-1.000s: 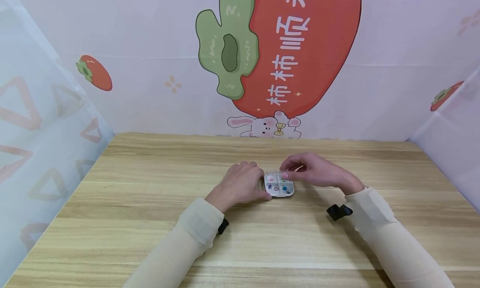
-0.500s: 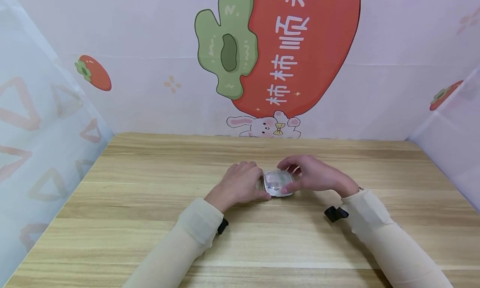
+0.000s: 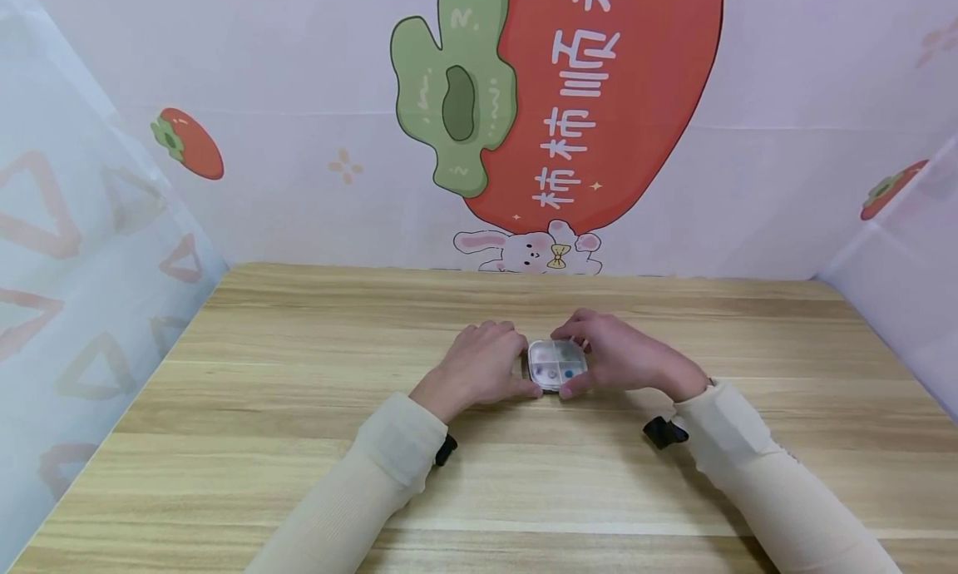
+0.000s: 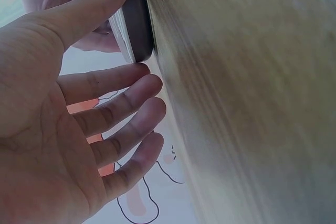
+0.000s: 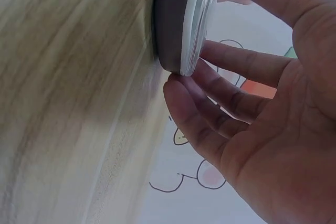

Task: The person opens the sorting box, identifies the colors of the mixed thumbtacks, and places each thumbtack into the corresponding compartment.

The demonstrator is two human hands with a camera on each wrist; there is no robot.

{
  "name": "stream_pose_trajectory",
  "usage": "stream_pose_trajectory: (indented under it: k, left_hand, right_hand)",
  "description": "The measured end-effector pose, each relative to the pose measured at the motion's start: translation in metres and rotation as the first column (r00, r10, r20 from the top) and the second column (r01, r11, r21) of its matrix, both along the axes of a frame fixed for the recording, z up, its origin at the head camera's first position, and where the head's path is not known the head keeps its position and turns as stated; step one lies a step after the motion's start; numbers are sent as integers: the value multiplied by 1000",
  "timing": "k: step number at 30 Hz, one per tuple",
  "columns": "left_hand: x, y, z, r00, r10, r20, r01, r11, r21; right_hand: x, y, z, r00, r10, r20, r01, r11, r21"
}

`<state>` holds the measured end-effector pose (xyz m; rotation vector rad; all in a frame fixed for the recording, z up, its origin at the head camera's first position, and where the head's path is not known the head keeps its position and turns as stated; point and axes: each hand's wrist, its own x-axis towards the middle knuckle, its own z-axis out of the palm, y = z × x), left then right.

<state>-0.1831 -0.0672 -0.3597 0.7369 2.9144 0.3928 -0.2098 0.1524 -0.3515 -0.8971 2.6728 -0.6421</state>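
Observation:
A small pill box (image 3: 551, 375) with compartments lies on the table; several small coloured pieces show hazily through its clear lid (image 5: 209, 11). The wrist views show its dark base (image 4: 139, 22) from the side, resting on the wood. My left hand (image 3: 479, 366) holds the box's left side between thumb and index finger, the other fingers loosely bent. On the opposite side, my right hand (image 3: 624, 353) has its thumb at the near edge and its fingers curled at the far right corner. Whether the lid is latched cannot be seen.
The wooden table (image 3: 299, 333) extends widely around the box. A white printed backdrop (image 3: 299, 200) rises behind its far edge, with side sheets left and right. A black strap piece (image 3: 664, 432) hangs under the right cuff.
The clear lid went from raised to tilted and now lies flat over the compartments. My right hand moved slightly left and nearer, its thumb sliding to the near edge. The left hand stayed put.

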Motion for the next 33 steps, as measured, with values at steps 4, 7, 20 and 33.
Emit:
stream_pose_trajectory:
  k: [4,7,20,33]
  left_hand:
    - [0,1,0,1000,-1,-2,1,1000,-5]
    - [0,1,0,1000,-12,1,12,1000,-4]
    - [-1,4,0,997,-79,9,78,995,59]
    - [1,6,0,997,-77,-2,77,997,19]
  right_hand:
    - [1,-1,0,1000,1,-15,-1,1000,18]
    - [2,-1,1,1000,3,-26,-3,1000,27]
    - [4,-3,2,999,18,-46,-15,998,59]
    - [4,-2,5,998,35,-57,-29,995,91]
